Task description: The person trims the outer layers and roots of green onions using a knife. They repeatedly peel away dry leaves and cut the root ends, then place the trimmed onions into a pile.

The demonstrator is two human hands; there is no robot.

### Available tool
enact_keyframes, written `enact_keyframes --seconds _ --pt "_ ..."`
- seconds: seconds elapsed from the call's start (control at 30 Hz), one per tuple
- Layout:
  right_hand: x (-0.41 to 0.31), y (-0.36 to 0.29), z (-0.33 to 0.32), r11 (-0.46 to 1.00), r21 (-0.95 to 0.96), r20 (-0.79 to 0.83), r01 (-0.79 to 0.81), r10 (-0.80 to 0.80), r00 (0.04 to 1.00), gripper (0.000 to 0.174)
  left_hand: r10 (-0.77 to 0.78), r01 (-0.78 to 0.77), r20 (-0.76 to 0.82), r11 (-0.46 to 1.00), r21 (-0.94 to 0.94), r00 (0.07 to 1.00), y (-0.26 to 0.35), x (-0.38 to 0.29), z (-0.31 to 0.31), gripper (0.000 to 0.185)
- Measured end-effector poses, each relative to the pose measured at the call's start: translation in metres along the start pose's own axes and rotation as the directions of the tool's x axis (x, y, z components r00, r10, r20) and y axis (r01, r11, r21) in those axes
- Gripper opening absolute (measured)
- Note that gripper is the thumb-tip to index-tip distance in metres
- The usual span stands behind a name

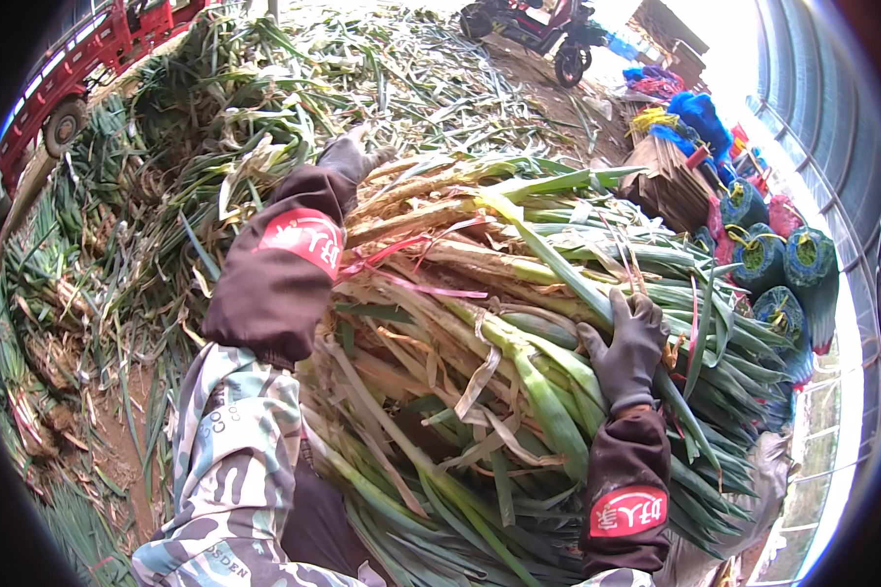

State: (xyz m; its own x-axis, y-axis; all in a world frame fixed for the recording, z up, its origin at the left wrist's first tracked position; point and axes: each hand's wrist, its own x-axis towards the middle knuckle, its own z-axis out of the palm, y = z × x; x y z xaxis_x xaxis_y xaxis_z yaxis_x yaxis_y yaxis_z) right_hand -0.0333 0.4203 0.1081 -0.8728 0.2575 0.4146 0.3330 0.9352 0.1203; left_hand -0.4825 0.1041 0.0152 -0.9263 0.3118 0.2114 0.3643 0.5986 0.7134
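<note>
A large heap of long green onions [558,381] lies before me, pale stalks to the left and green leaves to the right. My left hand [354,155], in a grey glove, reaches over the far left end of the heap, thumb and fingers apart with nothing seen between them. On the right, my gloved right hand [629,351] curls over a thick green onion stalk [550,253] that slants across the top. Pink tie strips [411,271] lie across the pale stalks near my left sleeve. Dry, papery leaves hang loose from several stalks.
Loose onion leaves [440,81] cover the ground beyond, and more onions [66,293] lie at left. A red cargo vehicle [66,81] stands far left, a scooter [536,33] at the back. Netted bundles [760,257], a cardboard stack [664,180] and blue netting [701,121] line the right side.
</note>
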Motion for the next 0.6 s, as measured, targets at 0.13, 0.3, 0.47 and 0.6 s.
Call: enact_keyframes --seconds 0.13,0.3,0.47,0.6 --pt "0.002 0.0 0.002 1.0 -0.014 -0.035 0.008 -0.008 0.999 0.074 -0.265 0.229 0.202 0.956 0.184 0.943 -0.025 0.035 0.041 0.078" --pt "0.004 0.001 0.007 1.0 -0.006 -0.035 0.006 -0.006 0.999 0.076 -0.377 0.257 0.293 0.891 0.374 0.879 -0.091 0.053 0.1 0.067" --pt "0.003 0.001 0.01 1.0 0.009 -0.05 0.009 -0.008 0.999 0.076 -0.197 0.189 0.344 0.98 0.057 0.918 -0.127 0.048 0.1 0.066" --pt "0.002 0.003 0.008 1.0 0.015 -0.058 -0.001 0.002 0.998 0.075 0.001 0.152 0.465 0.945 -0.291 0.885 -0.08 -0.008 0.042 0.037"
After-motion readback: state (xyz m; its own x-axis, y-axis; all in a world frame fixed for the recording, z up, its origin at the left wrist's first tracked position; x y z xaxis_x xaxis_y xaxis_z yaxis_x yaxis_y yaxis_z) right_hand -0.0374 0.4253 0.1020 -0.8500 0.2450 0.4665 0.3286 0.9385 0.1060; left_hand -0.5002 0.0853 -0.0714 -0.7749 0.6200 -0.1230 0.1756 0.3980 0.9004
